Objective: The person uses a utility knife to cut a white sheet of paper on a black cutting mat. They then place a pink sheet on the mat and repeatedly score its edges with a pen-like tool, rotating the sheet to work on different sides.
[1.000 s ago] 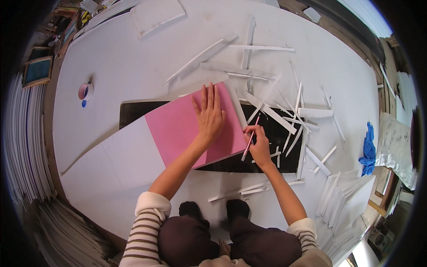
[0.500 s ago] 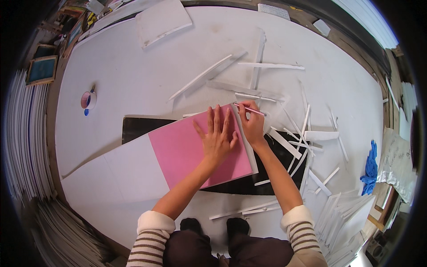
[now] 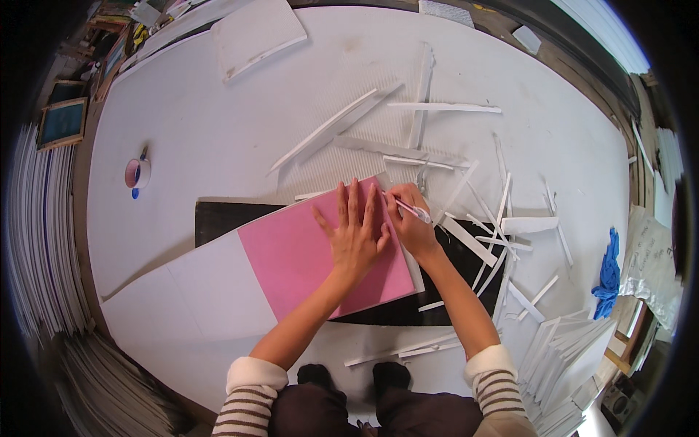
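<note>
My left hand [image 3: 355, 237] lies flat with fingers spread on a pink sheet [image 3: 291, 258], pressing it down. The pink sheet rests over a long white board [image 3: 193, 288], whose white margin shows past the pink right edge. In my right hand [image 3: 413, 222] is a slim pen-like tool [image 3: 408, 207] with a pinkish shaft and a clear, pale rear end. Its tip meets the sheet's right edge near the upper corner, close beside my left fingertips. Beneath the board lies a black mat [image 3: 226, 218], partly covered.
Several narrow white offcut strips [image 3: 470, 240] lie scattered right of the board. Beyond it are a ribbed white piece [image 3: 320, 175] and a square white panel [image 3: 262, 36]. A tape roll [image 3: 137, 173] sits at left, a blue cloth [image 3: 606, 277] at right. Stacked sheets [image 3: 47, 240] line the left.
My right hand has slid slightly down along the sheet's right edge, and the pen-like tool now tilts more steeply, showing its pale end. My left hand stays pressed on the pink sheet.
</note>
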### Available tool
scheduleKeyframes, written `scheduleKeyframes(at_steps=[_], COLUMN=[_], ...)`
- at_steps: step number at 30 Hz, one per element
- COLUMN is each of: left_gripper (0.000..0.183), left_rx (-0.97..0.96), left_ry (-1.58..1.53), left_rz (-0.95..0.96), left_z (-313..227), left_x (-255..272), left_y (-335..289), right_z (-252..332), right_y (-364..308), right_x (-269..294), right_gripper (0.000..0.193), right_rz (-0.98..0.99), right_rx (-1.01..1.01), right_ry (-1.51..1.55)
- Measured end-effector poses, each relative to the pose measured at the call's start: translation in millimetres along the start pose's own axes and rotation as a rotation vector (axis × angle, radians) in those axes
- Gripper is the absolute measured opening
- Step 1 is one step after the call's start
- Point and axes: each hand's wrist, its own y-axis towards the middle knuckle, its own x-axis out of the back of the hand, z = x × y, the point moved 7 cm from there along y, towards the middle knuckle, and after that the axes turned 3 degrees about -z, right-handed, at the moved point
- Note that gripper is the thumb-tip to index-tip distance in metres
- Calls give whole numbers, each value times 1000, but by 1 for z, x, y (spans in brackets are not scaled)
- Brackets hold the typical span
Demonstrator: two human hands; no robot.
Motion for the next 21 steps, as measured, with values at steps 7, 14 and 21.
scheduleKeyframes(at_steps=[7,14,21], left_gripper=[81,80,81], left_rx=[-4,-12,2], left_ry=[16,30,10], left_rz=[0,14,26], left_z=[-1,-3,-2], left_x=[0,-1,-1], left_y=[0,1,0], right_z=[8,-3,-3], right_y=[21,15,-14], right_x=[5,-1,9], right_gripper=[12,13,13], right_rz=[-15,2,93], right_rx=[75,28,-9], right_ry=[-5,28,17])
